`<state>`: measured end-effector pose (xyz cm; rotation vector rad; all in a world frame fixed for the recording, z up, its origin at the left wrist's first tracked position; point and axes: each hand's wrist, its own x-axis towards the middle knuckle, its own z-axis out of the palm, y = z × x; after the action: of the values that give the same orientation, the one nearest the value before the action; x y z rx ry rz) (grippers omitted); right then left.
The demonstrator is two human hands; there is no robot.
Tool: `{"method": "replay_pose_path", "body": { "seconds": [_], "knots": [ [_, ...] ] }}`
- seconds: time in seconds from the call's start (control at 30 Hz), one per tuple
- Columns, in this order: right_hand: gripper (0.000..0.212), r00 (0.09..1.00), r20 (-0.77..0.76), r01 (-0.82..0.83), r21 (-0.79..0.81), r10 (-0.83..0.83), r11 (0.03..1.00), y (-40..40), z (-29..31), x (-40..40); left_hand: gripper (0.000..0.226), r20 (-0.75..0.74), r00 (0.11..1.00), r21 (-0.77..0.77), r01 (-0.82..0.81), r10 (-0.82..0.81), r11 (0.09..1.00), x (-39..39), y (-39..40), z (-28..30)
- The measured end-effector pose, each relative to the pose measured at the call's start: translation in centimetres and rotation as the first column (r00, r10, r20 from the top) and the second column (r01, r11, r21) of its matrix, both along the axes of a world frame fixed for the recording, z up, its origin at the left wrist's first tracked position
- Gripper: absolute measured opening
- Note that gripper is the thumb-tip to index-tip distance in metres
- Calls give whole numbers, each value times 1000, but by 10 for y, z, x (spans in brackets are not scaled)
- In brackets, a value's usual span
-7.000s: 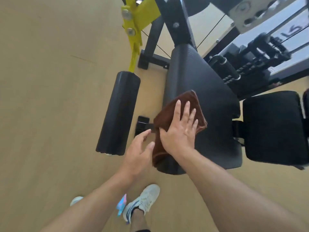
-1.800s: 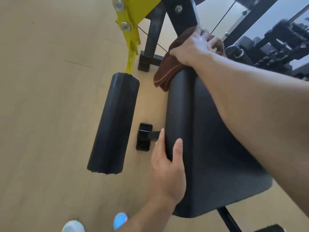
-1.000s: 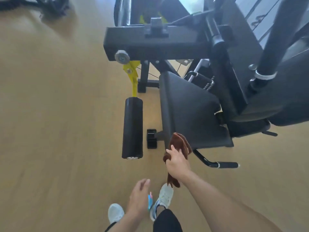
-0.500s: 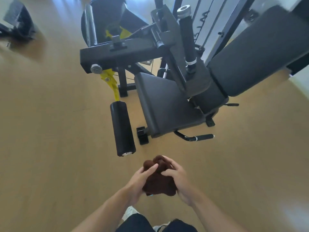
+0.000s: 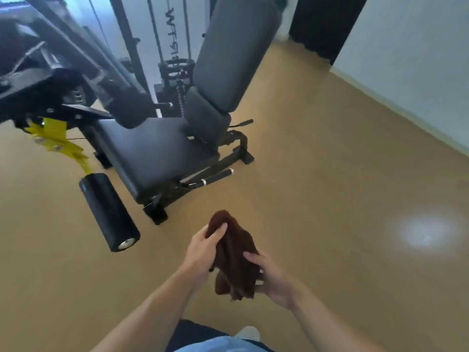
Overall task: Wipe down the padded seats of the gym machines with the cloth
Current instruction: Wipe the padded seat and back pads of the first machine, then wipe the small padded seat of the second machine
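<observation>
Both hands held the brown cloth in the air over the tan floor, in front of the person and well apart from the machine. The left hand was closed round the cloth's upper end, its fingers curled over the bunched top. The right hand cupped the lower part from the side, its grip half closed on the fabric, with loose folds hanging below the palm. The cloth was crumpled, not spread flat.

Ahead and to the left stood a black gym machine. Its padded seat lay roughly level, and nothing touched it. Behind the seat a padded backrest rose, tilted back. A black foam roller hung beside the seat's near left corner on a yellow bracket, its capped end pointing toward the person. A black handle with silver rings stuck out from under the seat on the right. Cables and a weight stack stood behind the seat, beside the backrest.

A bright patch of light lay on the floor to the right. A pale wall ran along the far right. At the bottom edge a white shoe showed beside dark and light blue clothing.
</observation>
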<state>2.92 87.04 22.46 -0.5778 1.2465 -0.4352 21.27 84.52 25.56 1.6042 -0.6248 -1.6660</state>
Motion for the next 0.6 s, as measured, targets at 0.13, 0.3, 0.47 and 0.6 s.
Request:
{"method": "replay_pose_path", "body": {
  "seconds": [0.13, 0.3, 0.47, 0.6],
  "knots": [
    [49, 984, -151, 96, 7, -93, 995, 42, 6, -97, 20, 56, 925, -80, 378, -375, 922, -98, -10, 32],
    [49, 847, -452, 146, -308, -279, 940, 95, -1, -188, 19, 129, 701, -98, 713, -701, 695, -212, -21, 54],
    [50, 737, -489, 375, -278, -466, 884, 109, -2, -250, 30, 80, 514, -116, 856, -854, 504, -310, -48, 61],
    [40, 672, -450, 575, -183, -588, 798, 116, -20, -305, 8, 91, 543, -120, 838, -835, 533, -383, -88, 45]
  ]
}}
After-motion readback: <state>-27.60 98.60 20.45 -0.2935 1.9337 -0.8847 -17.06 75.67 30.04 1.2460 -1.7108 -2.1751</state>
